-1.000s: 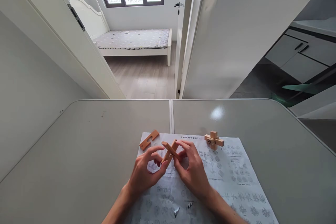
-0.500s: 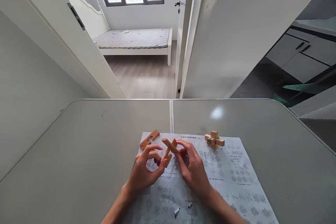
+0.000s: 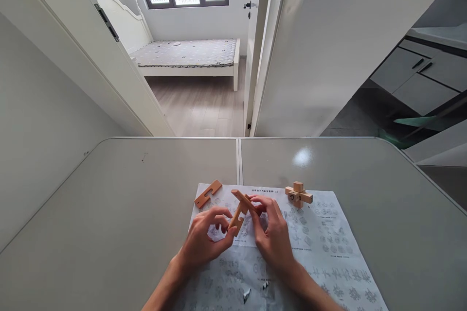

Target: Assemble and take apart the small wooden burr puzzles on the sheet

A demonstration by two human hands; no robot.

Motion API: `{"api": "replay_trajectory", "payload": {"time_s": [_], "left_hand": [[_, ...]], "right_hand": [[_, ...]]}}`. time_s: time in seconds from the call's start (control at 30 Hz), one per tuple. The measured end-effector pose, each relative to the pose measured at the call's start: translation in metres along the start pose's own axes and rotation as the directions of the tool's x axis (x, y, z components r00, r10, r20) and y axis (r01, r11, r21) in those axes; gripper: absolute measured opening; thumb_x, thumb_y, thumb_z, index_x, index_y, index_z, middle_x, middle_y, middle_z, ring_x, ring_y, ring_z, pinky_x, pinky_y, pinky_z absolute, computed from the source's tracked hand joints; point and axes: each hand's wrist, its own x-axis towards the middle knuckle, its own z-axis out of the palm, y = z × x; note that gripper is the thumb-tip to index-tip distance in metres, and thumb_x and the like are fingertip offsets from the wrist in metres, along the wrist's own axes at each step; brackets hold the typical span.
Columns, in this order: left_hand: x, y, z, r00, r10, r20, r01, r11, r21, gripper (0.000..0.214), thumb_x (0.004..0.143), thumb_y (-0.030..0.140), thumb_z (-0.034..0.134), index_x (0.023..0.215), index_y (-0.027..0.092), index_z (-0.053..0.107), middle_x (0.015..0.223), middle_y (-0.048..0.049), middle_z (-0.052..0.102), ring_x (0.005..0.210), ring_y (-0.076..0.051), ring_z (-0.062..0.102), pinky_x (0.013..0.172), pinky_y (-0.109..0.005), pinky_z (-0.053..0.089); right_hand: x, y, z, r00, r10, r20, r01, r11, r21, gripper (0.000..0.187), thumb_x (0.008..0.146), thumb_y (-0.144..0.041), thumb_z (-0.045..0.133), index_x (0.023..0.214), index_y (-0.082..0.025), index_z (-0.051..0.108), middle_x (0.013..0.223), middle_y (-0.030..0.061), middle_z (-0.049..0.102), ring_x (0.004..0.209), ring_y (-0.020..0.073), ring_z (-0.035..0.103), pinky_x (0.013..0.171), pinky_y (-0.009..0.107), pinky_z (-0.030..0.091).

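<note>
Between thumb and fingers, my left hand pinches a notched wooden puzzle piece by its lower end. My right hand grips a second wooden puzzle piece, which lies slantwise across the upper part of the first. The two pieces touch and form a crossed shape above the paper; whether they are locked together I cannot tell. A third notched wooden piece lies loose beyond my left hand, at the sheet's upper left corner.
A printed instruction sheet with puzzle drawings lies under my hands on the grey table. An assembled wooden cross puzzle stands on its upper right. Small torn scraps lie near the front.
Both hands have shifted slightly to the right with the crossed pieces, which have turned a little. The loose piece and the assembled puzzle have stayed in place.
</note>
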Motion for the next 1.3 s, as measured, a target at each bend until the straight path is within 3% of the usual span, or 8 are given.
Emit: {"api": "replay_trajectory", "payload": {"time_s": [0.17, 0.37, 0.6, 0.93, 1.3], "left_hand": [[0.002, 0.002, -0.001, 0.998, -0.056, 0.012, 0.056, 0.998, -0.043, 0.015, 0.087, 0.015, 0.068, 0.094, 0.024, 0.058, 0.063, 0.0076, 0.069, 0.051, -0.009, 0.058, 0.058, -0.020, 0.052], [0.004, 0.004, -0.003, 0.987, -0.157, 0.015, 0.158, 0.984, -0.077, 0.010, 0.085, 0.018, 0.068, 0.085, 0.023, 0.059, 0.057, 0.0081, 0.065, 0.050, -0.009, 0.056, 0.059, -0.021, 0.052], [0.011, 0.007, -0.008, 0.950, -0.261, 0.173, 0.301, 0.916, -0.267, 0.017, 0.084, 0.021, 0.068, 0.076, 0.021, 0.054, 0.058, 0.0048, 0.064, 0.049, -0.010, 0.056, 0.051, -0.020, 0.045], [0.003, 0.015, 0.004, 0.926, -0.311, 0.213, 0.357, 0.905, -0.231, 0.012, 0.076, 0.015, 0.065, 0.076, 0.021, 0.055, 0.057, 0.0064, 0.057, 0.051, -0.009, 0.052, 0.051, -0.019, 0.043], [0.001, -0.007, -0.002, 0.965, -0.259, -0.034, 0.260, 0.966, 0.012, 0.008, 0.089, 0.022, 0.062, 0.087, 0.024, 0.055, 0.055, 0.0101, 0.055, 0.044, -0.007, 0.043, 0.047, -0.017, 0.041]], "right_hand": [[0.001, 0.000, -0.001, 0.996, 0.079, -0.043, -0.080, 0.997, -0.012, 0.013, 0.105, -0.026, 0.056, 0.115, -0.025, 0.064, 0.106, 0.0069, 0.066, 0.086, 0.0220, 0.069, 0.076, 0.036, 0.061], [0.000, 0.000, 0.001, 0.993, 0.079, -0.092, -0.082, 0.996, -0.027, 0.013, 0.105, -0.032, 0.056, 0.111, -0.025, 0.065, 0.103, 0.0066, 0.066, 0.086, 0.0222, 0.070, 0.078, 0.037, 0.062], [-0.003, 0.002, 0.001, 0.990, 0.072, -0.118, -0.080, 0.995, -0.062, 0.016, 0.106, -0.034, 0.054, 0.114, -0.026, 0.066, 0.104, 0.0066, 0.066, 0.087, 0.0226, 0.069, 0.077, 0.037, 0.061], [0.003, 0.002, 0.000, 0.971, 0.215, -0.109, -0.217, 0.976, -0.012, 0.018, 0.105, -0.039, 0.056, 0.110, -0.024, 0.065, 0.106, 0.0075, 0.069, 0.084, 0.0225, 0.069, 0.073, 0.037, 0.059], [0.007, -0.005, -0.001, 0.978, 0.195, -0.080, -0.194, 0.981, 0.014, 0.017, 0.103, -0.038, 0.057, 0.108, -0.023, 0.065, 0.101, 0.0071, 0.073, 0.078, 0.0217, 0.069, 0.068, 0.035, 0.059]]}}
